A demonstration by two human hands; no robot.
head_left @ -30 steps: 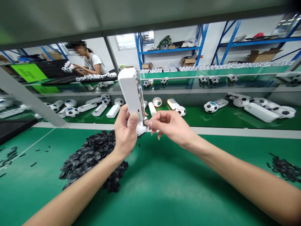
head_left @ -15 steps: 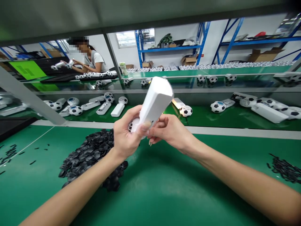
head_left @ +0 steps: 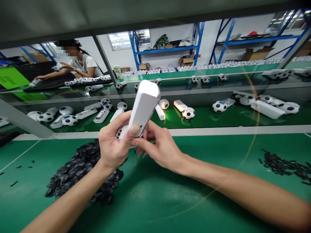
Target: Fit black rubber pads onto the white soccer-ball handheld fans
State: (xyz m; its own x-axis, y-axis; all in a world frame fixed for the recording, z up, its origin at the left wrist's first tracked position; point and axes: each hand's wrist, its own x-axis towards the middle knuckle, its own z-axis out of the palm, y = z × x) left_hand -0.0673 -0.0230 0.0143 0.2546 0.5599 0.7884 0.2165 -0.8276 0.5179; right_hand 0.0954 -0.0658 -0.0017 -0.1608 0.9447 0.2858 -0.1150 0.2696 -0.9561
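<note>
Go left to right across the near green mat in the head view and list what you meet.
Scattered black bits → heap of black hexagonal pieces → left hand gripping a white plastic handle → right hand → cluster of black strips

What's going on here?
A person is holding a white plastic gadget with a football-patterned end. Their left hand wraps around that end, and their right hand reaches in close beside it. Below them, a heap of black hexagonal pieces lies on a green bench. More white gadgets and football-patterned parts sit on a green shelf ahead, and a co-worker beyond holds a similar item.
</note>
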